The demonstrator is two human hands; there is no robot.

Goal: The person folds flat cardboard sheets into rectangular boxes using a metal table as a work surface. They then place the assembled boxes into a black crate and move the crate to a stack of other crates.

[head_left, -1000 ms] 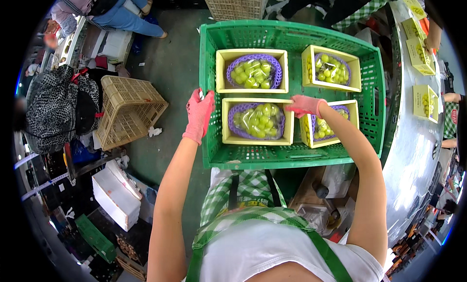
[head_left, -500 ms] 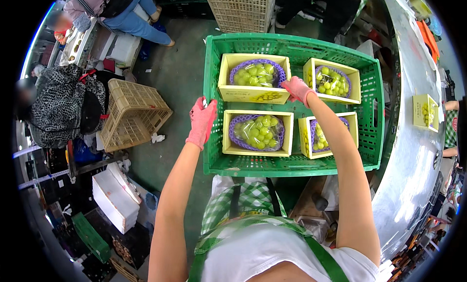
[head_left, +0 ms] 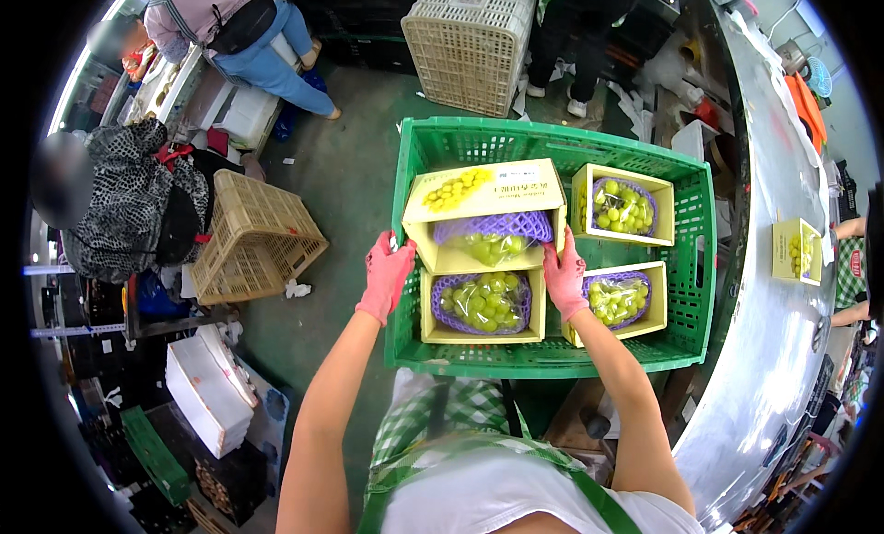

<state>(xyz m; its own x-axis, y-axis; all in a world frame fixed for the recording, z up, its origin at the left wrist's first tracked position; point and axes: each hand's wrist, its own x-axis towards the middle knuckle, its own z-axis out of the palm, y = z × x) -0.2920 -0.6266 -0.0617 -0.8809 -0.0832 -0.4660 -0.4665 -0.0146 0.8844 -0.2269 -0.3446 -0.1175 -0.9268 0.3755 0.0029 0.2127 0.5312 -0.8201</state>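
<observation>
A green plastic crate (head_left: 552,361) in front of me holds several pale yellow cardboard boxes of green grapes in purple foam netting. The far-left grape box (head_left: 483,186) is tilted, its printed side facing up and its opening toward me. My left hand (head_left: 387,274), in a pink glove, grips its left end beside the crate's rim. On its right end is my right hand (head_left: 564,278), also pink-gloved, with fingers closed at the corner. Below it lies the near-left grape box (head_left: 483,337). To the right are a far-right grape box (head_left: 622,208) and a near-right grape box (head_left: 617,304).
A metal table (head_left: 764,350) runs along the right, with another grape box (head_left: 796,252) on it near a co-worker's hands. Beige crates (head_left: 258,235) stand at left and beyond the green crate (head_left: 465,41). White foam boxes (head_left: 210,387) are at lower left. People stand at far left.
The far-left grape box has been raised and tipped so its printed side faces up. My right hand has moved nearer, from its far-right corner to its right end. The view has shifted.
</observation>
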